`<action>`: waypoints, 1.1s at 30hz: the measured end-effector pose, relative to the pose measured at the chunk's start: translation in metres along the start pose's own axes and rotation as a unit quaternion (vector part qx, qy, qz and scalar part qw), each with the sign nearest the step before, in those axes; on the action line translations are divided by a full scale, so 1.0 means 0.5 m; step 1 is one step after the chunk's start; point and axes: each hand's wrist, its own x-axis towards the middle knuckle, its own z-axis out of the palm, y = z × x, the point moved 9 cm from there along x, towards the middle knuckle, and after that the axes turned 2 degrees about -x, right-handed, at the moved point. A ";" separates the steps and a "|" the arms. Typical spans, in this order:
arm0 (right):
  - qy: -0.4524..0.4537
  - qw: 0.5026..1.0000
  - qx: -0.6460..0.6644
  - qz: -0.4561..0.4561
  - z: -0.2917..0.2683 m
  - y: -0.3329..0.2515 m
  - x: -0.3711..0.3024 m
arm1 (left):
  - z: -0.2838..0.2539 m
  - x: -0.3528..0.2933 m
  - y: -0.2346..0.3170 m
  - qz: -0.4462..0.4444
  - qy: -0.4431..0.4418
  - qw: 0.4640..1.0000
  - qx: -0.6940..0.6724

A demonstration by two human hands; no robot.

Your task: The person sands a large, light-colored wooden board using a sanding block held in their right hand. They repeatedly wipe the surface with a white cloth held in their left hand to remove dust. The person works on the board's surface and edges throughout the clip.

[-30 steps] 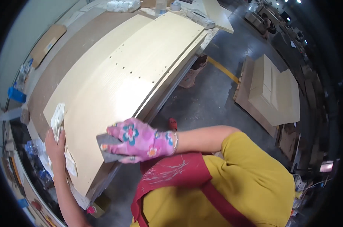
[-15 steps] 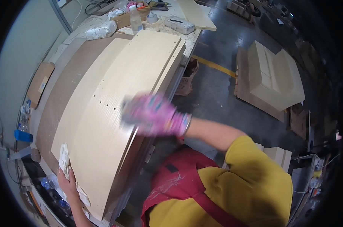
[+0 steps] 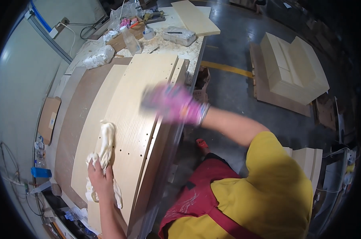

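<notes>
A pale wood-grain panel (image 3: 126,105) with small dark holes lies on top of other pale boards on the workbench. My bare left hand (image 3: 101,181) presses a crumpled white cloth (image 3: 107,139) onto the panel's left part, fingers closed over the lower folds. Over the panel's right edge, toward its far half, is my right hand (image 3: 178,104) in a pink patterned glove, smeared by motion. At its fingers shows a dark grey pad (image 3: 149,99), too blurred to tell its exact kind. Whether the pad touches the panel cannot be made out.
Beyond the panel, the bench holds a clear plastic bottle (image 3: 131,42), a tape roll (image 3: 148,33), wrapped white bundles (image 3: 98,57) and a cardboard box (image 3: 126,36). A blue container (image 3: 41,172) sits at left. Pale boards (image 3: 294,71) are stacked on the floor at right.
My left hand and the cloth have moved forward along the panel, up beside the row of holes. My right hand has swept toward the panel's far end. The whole view has shifted.
</notes>
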 end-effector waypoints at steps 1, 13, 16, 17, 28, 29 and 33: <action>0.035 0.998 -0.037 0.048 -0.002 0.145 -0.028 | 0.000 0.000 0.006 0.001 -0.003 1.000 0.003; -0.155 0.919 -0.006 0.362 0.045 0.622 -0.073 | -0.002 -0.011 -0.007 -0.001 -0.047 0.998 0.045; -0.123 0.905 0.195 0.356 0.055 0.639 -0.038 | 0.000 -0.001 -0.004 -0.014 -0.049 0.998 0.033; -0.171 0.876 0.278 0.354 0.057 0.572 -0.013 | 0.000 -0.011 -0.005 -0.024 -0.053 0.997 0.042; -0.151 0.952 0.169 0.205 0.044 0.531 0.089 | 0.006 -0.017 -0.010 -0.052 -0.085 0.993 0.071; -0.191 0.956 0.155 0.159 0.041 0.488 0.092 | 0.008 -0.001 -0.007 -0.052 -0.086 0.992 0.070; -0.290 0.924 0.074 0.238 0.173 0.618 0.054 | -0.008 0.072 0.000 -0.073 -0.116 0.986 0.098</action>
